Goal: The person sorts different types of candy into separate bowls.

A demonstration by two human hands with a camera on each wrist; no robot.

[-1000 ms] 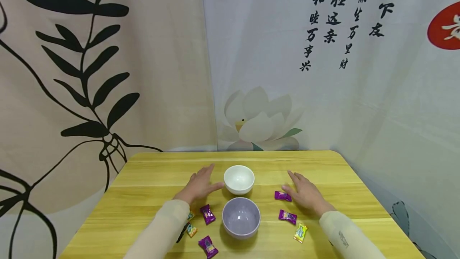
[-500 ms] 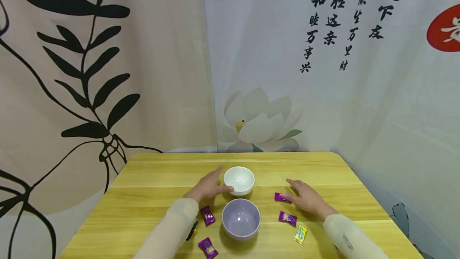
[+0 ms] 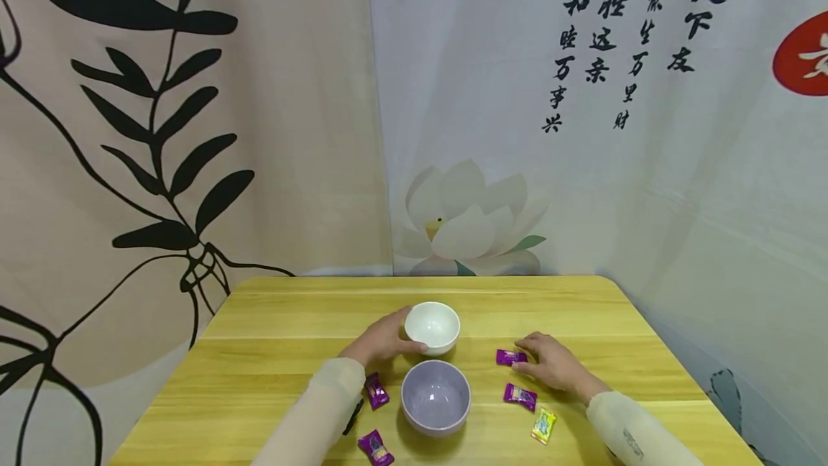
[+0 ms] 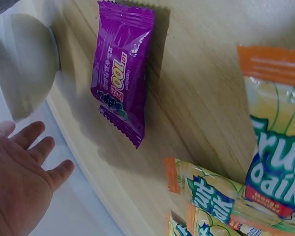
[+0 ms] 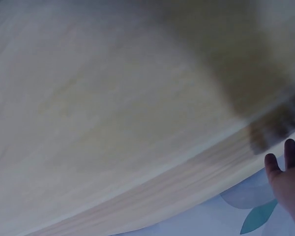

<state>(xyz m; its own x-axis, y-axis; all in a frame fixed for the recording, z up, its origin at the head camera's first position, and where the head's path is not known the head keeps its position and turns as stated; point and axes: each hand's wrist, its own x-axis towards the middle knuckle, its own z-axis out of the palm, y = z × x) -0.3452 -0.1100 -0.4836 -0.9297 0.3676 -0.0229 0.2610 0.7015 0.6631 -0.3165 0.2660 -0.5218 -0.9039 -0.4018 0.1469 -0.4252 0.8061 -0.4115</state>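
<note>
In the head view my left hand [image 3: 383, 337] is at the left side of a white bowl [image 3: 432, 327], its thumb across the near side. In the left wrist view its fingers spread beside the white bowl [image 4: 27, 64]; firm contact is unclear. My right hand [image 3: 556, 363] reaches a purple-wrapped candy [image 3: 510, 357], thumb and forefinger on either side of it, with no clear pinch. The right wrist view shows only part of the right hand [image 5: 290, 184], fingers apart. A lavender bowl [image 3: 436, 408] stands in front of the white one.
Another purple candy [image 3: 520, 395] and a yellow candy [image 3: 543, 426] lie at right. Left of the lavender bowl are purple candies [image 3: 376, 391] [image 3: 375, 447]. Fruit-flavoured candies [image 4: 278, 132] lie near the left forearm, hidden from the head view. A patterned curtain [image 3: 310, 128] hangs behind the table.
My left hand has moved right, up to the white bowl. My right hand has lowered toward the far purple candy, its fingers drawing closer together around it. The bowls have stayed put.
</note>
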